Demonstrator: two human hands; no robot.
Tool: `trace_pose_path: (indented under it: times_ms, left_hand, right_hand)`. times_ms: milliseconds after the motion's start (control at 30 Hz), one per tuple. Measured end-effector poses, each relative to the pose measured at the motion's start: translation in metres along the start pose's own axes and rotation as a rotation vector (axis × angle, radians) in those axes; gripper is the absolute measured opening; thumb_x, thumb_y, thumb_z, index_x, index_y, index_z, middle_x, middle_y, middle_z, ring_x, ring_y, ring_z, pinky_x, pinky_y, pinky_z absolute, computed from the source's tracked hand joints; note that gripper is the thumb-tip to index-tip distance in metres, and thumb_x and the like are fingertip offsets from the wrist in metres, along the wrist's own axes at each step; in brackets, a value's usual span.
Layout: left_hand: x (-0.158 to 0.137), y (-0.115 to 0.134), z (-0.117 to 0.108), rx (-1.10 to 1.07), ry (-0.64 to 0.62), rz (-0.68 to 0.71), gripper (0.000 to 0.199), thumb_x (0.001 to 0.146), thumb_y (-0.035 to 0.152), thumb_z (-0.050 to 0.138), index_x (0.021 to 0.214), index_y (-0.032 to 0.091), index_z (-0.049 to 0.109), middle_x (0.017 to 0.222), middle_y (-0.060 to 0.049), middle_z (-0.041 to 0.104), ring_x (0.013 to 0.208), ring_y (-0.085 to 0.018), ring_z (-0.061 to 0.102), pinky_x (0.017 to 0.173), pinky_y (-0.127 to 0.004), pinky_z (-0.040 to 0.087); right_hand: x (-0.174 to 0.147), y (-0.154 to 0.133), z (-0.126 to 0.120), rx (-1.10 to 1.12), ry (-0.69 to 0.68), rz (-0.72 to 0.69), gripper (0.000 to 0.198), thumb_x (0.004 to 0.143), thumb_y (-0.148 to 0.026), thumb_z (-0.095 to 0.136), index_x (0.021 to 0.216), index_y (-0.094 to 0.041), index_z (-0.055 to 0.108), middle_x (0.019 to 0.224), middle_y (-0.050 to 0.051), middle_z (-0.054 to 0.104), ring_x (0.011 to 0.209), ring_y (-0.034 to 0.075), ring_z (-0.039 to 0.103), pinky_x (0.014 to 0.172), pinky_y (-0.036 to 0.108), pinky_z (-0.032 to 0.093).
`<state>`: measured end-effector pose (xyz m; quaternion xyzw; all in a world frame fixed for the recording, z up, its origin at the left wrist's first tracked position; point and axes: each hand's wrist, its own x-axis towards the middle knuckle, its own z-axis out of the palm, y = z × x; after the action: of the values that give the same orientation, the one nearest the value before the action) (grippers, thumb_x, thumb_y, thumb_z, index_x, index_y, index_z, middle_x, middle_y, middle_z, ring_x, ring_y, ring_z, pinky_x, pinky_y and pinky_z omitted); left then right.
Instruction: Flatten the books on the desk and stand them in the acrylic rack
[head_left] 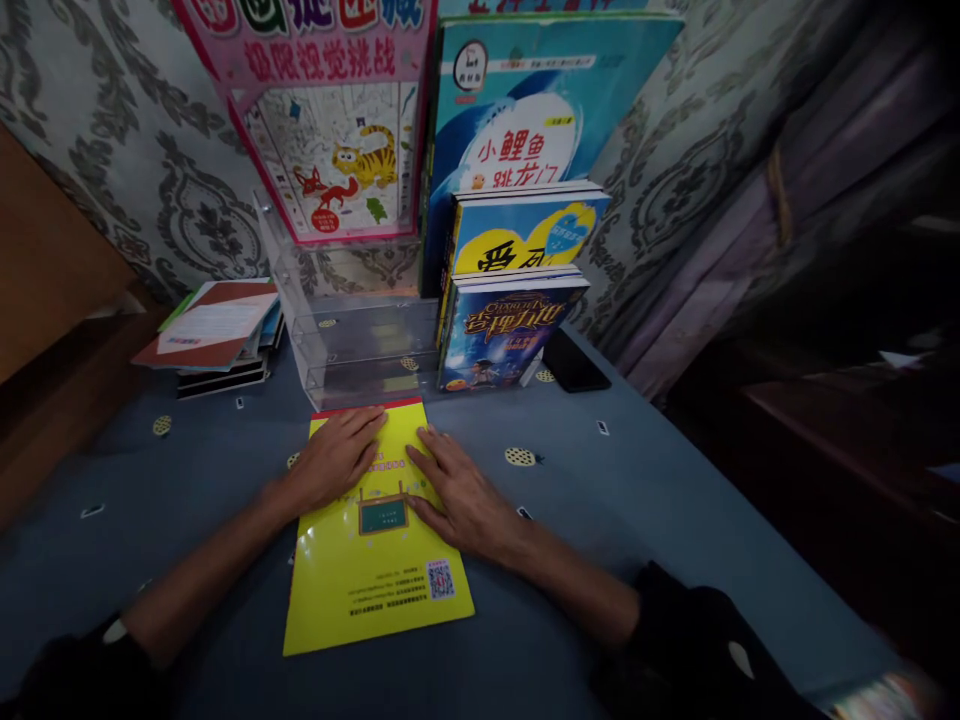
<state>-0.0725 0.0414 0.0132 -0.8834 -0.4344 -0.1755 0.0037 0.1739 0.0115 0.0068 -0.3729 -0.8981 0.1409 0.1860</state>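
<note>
Fingers [366,432] loosely spread, our left hand [339,457] and right hand [474,500] rest on the yellow book [375,560], flat outside the clear rack's [289,290] front edge; other books [510,318] already stand inside.

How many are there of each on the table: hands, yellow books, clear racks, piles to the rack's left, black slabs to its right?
Hands: 2 (left hand, right hand)
Yellow book: 1
Rack: 1
Pile: 1
Black slab, probably a phone: 1
Total: 6
</note>
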Motion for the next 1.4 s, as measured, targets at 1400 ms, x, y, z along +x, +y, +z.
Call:
trace_pose_path:
  times_ms: [1400]
  left_hand:
    - [0.043,0.014,0.017,-0.138,-0.089,0.138,0.041,0.096,0.016,0.043,0.132,0.023,0.063,0.133,-0.008,0.065,0.118,-0.025,0.057,0.097,-0.045,0.044]
  right_hand:
    - [0.005,-0.006,-0.007,-0.054,0.019,-0.011,0.05,0.097,-0.045,0.054,0.134,-0.012,0.058,0.142,0.019,0.056,0.136,0.031,0.048,0.118,0.053,0.033]
